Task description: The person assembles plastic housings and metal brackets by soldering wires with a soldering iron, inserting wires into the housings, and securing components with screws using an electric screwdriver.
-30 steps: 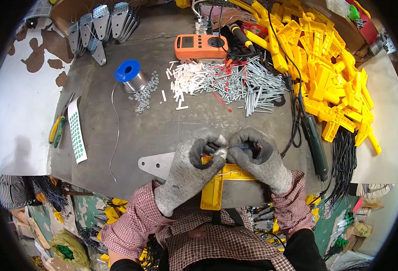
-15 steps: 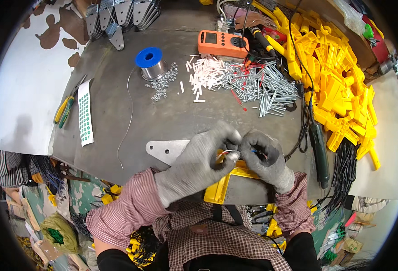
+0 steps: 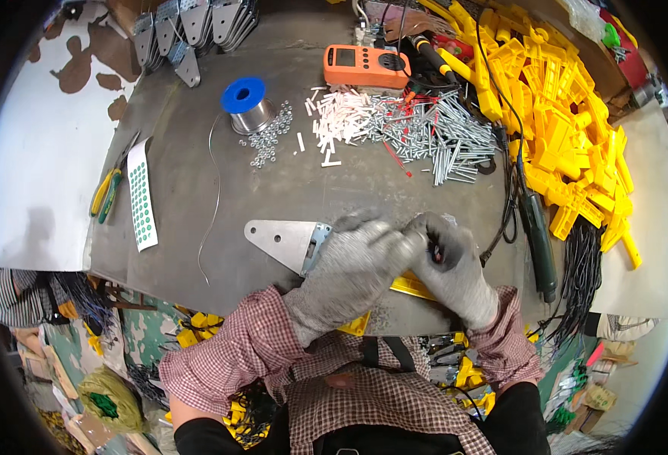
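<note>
In grey gloves, my left hand (image 3: 360,265) and my right hand (image 3: 455,267) meet over the front of the table, fingers closed and fingertips together. Whatever they pinch is mostly covered by the gloves; a small dark and reddish bit shows inside the curl of my right hand. Beneath them lies a yellow plastic housing (image 3: 413,287), largely hidden, with one corner showing below my left hand. Beside my left hand rests a flat silver metal plate (image 3: 279,241) with holes, its right end against a bracket-like metal piece partly covered by the glove.
Across the back stand a solder spool (image 3: 247,106), loose nuts (image 3: 269,136), white sleeves (image 3: 341,117), screws (image 3: 455,140) and an orange multimeter (image 3: 366,67). Yellow plastic parts (image 3: 561,129) pile at right, near a dark green handled tool (image 3: 537,246). Pliers (image 3: 106,193) and a sticker sheet (image 3: 141,197) lie left.
My left hand has turned and closed in on my right; the thin wires visible between them are now covered. More of the metal piece beside the plate shows. The view has shifted slightly.
</note>
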`<action>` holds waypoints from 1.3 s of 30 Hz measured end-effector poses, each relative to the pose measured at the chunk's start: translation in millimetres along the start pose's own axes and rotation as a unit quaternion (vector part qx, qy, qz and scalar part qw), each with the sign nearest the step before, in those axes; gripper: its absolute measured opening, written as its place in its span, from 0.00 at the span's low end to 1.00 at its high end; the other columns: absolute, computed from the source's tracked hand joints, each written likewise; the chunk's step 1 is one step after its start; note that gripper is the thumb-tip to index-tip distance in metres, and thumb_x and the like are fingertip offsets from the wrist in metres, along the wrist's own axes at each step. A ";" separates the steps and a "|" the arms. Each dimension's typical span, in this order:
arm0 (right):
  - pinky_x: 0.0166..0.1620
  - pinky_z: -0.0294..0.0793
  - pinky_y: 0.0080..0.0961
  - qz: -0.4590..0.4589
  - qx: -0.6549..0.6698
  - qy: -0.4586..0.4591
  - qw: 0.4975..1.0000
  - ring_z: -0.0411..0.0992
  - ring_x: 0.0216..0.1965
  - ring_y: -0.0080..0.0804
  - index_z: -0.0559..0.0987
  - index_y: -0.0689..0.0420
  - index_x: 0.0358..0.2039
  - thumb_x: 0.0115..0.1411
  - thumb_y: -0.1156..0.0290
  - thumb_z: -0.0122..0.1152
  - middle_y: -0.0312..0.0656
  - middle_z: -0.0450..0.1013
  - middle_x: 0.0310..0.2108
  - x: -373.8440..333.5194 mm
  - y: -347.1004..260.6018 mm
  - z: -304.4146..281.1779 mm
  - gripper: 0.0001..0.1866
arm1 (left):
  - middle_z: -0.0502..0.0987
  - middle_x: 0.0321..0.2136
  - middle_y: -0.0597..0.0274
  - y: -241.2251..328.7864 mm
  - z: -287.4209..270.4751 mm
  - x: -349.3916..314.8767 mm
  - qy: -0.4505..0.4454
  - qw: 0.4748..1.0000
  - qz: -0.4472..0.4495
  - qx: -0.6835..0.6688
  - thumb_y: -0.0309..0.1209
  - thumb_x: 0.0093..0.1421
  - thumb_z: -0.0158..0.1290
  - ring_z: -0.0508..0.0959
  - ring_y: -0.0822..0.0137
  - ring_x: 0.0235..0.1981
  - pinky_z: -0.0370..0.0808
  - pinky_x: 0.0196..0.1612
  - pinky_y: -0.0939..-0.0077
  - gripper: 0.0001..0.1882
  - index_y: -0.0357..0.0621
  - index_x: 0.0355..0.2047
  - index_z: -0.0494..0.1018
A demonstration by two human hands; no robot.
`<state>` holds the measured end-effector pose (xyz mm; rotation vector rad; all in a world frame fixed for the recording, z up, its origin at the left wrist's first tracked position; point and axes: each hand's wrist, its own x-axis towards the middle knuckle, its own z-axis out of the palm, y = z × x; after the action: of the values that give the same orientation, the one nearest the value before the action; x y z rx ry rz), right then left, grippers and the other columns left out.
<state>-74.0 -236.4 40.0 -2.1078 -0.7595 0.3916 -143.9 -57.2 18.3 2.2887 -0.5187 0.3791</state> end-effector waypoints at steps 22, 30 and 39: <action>0.33 0.72 0.26 -0.073 -0.070 -0.097 0.990 0.71 0.28 0.22 0.79 0.57 0.41 0.62 0.69 0.60 0.38 0.74 0.29 7.8 14.7 -18.3 0.09 | 0.74 0.47 0.52 -11.0 -9.8 11.0 -0.024 0.932 -0.207 -0.296 0.24 0.58 0.55 0.75 0.59 0.51 0.69 0.58 0.61 0.10 0.40 0.41 0.73; 0.34 0.72 0.25 -0.018 0.107 -0.067 0.992 0.71 0.29 0.22 0.76 0.57 0.40 0.60 0.65 0.63 0.35 0.74 0.30 8.9 17.1 -10.7 0.12 | 0.80 0.36 0.57 -10.3 -5.0 9.1 -0.016 0.997 -0.053 -0.050 0.21 0.54 0.57 0.80 0.59 0.42 0.72 0.54 0.60 0.18 0.43 0.47 0.71; 0.39 0.76 0.36 -0.181 -0.155 -0.027 0.971 0.75 0.38 0.47 0.78 0.55 0.45 0.54 0.72 0.65 0.42 0.75 0.36 0.9 14.2 -17.8 0.17 | 0.79 0.37 0.54 -14.7 -5.8 9.7 -0.019 0.975 -0.130 -0.179 0.21 0.58 0.54 0.81 0.56 0.41 0.73 0.52 0.63 0.18 0.36 0.49 0.68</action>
<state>-58.7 -253.3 39.3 -2.1855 -1.2815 0.1365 -129.2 -46.1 17.3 1.9814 -0.2730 0.1013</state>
